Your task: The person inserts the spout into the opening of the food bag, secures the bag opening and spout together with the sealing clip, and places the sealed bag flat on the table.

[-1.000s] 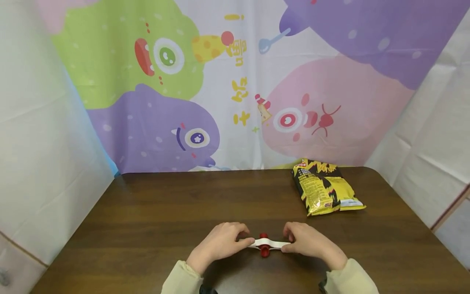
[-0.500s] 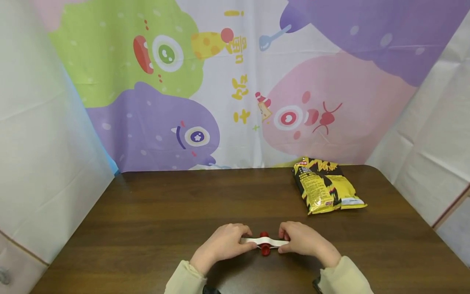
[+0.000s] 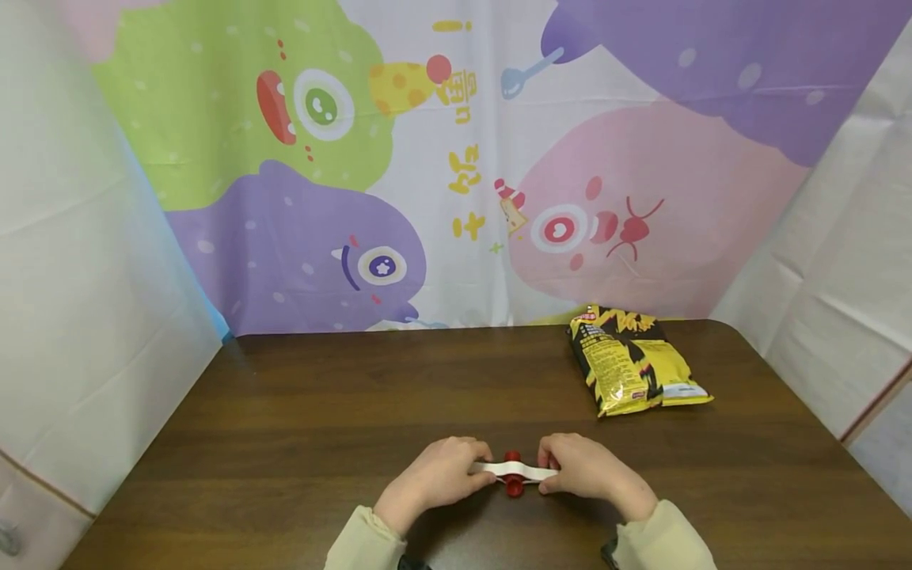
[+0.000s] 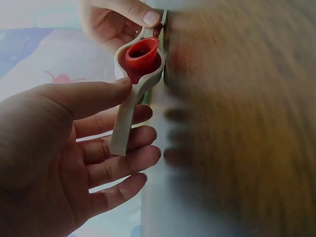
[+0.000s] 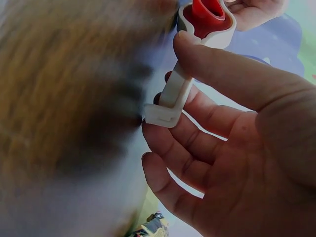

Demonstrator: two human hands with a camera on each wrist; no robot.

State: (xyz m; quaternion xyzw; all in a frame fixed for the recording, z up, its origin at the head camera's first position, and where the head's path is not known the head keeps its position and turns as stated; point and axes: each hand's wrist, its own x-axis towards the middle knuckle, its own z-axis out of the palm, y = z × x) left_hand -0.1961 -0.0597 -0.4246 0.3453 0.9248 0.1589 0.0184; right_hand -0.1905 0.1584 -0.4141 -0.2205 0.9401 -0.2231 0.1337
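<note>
A white bag sealing clip (image 3: 527, 472) with a red pour spout (image 3: 514, 486) at its middle is held level, close over the table's front part. My left hand (image 3: 440, 476) pinches its left end, thumb on the near side and fingers behind, as the left wrist view shows. The opposite end is pinched by my right hand (image 3: 593, 476). In the right wrist view that end has a small hooked catch (image 5: 162, 115), and the right thumb presses just below the spout's round collar. The open mouth of the spout (image 4: 143, 52) shows in the left wrist view.
A yellow and black snack bag (image 3: 634, 368) lies at the back right of the brown wooden table (image 3: 356, 388). Behind the table hangs a cartoon-print cloth (image 3: 456, 293), with white sheets at both sides.
Both hands have closed in a little along the clip toward its spout, the right one moving left and the left one slightly right. The snack bag stays put.
</note>
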